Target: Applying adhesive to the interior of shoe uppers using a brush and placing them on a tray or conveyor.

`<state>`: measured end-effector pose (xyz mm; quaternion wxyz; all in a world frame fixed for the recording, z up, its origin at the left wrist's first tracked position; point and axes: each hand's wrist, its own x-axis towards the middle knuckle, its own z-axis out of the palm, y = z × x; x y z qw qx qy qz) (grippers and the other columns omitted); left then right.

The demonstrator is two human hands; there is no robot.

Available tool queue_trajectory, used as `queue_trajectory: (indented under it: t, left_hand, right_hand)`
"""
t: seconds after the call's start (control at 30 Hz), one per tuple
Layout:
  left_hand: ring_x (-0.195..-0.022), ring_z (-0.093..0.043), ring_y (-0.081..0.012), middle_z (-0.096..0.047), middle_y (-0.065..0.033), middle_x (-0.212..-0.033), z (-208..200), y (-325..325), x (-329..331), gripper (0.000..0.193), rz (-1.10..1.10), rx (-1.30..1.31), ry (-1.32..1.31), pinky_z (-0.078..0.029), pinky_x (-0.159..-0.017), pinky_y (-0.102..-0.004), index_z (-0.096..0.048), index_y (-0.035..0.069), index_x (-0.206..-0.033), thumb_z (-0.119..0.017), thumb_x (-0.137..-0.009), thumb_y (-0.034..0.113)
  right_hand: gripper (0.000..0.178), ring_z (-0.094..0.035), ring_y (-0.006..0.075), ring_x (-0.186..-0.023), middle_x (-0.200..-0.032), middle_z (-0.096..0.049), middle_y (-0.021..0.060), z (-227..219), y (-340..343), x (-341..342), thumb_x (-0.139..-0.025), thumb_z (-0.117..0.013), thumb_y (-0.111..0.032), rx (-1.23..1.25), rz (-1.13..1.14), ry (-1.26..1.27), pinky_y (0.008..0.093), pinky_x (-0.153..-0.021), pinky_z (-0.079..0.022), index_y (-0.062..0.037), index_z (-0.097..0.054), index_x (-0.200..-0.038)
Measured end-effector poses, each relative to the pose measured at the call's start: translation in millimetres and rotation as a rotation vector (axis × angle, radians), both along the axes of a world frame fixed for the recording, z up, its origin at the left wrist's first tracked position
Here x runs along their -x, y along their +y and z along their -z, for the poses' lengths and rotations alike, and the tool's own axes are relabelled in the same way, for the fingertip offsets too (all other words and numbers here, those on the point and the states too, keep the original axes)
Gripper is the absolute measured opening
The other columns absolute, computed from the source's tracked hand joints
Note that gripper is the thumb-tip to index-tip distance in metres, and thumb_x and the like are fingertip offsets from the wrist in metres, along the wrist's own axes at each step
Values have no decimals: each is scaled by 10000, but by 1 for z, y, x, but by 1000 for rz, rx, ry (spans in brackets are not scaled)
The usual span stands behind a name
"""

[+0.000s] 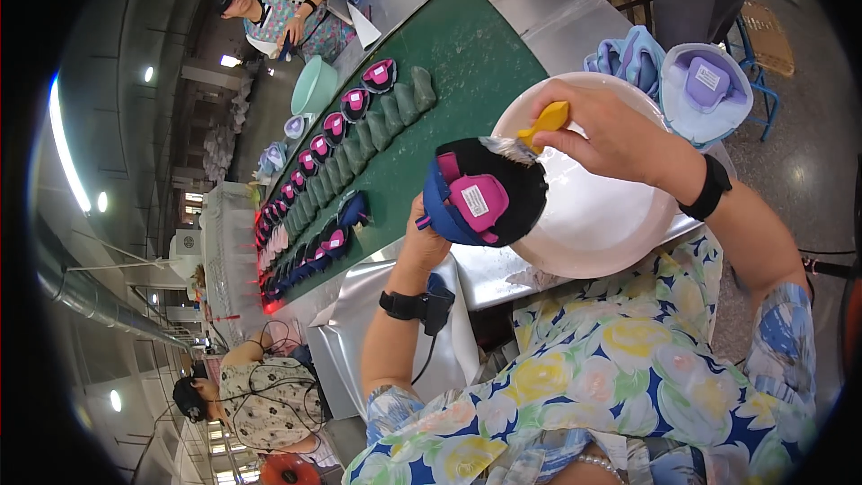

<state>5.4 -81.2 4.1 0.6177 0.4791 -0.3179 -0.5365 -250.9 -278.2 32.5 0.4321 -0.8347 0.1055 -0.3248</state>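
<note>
The person's left hand (426, 235) is grasping a blue, black and magenta cup-shaped fabric piece (485, 202) by its blue side, its fingers being mostly hidden behind the material. The right hand (597, 130) is clenching a yellow-handled brush with pale bristles (549, 119), and the bristles are meeting the black upper rim of the piece. The piece is being held up off the green rectangular tabletop (485, 45), beyond its near long edge, and is overlapping the left side of a wide, round, pale pinkish-white basin (620, 251). The basin is resting on a shiny metal surface (507, 278).

Along the tabletop's far long edge, a row of black and magenta fabric pieces with white labels (354, 106) is running lengthwise, with a row of grey-green lumpy forms (377, 130) lying just beside it. Toward the near long edge, more dark blue and magenta pieces (316, 259) are lying close together. A mint-green basin (314, 85) is standing just past the far long edge. To the right of the pale basin, a light blue and lilac cup-shaped piece (705, 85) is showing its white label.
</note>
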Motion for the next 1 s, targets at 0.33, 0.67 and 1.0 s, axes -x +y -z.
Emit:
queue_trajectory:
  t: [0.33,0.67,1.0]
  left_hand:
    - [-1129,-600,-218,-602,-99,-1249,43,-8,22,387,-431,329,-619,-470,-1000,-358,-564,37,-1277,-616,-894,24]
    - [-1082,-613,-220,-608,-135,-1220,9,-22,15,369,-473,519,-1432,-486,-968,-330,-561,2,-1276,-567,-907,-9]
    - [-989,-688,-236,-655,-151,-1157,25,1,34,444,-68,-456,466,-613,-795,-345,-546,37,-1253,-392,-1024,385]
  right_hand:
    - [332,-638,191,-643,-777,-644,130,28,22,-5,-867,-705,-252,-385,301,-68,281,-579,-493,39,-565,-946]
    - [317,-670,161,-717,-846,-660,123,26,32,-1,-886,-690,-220,-653,159,-143,238,-653,-523,37,-564,-1023]
    - [206,-665,253,-865,-970,-656,105,36,29,10,-899,-670,-134,-104,130,-291,302,-760,-513,-48,-576,-1061]
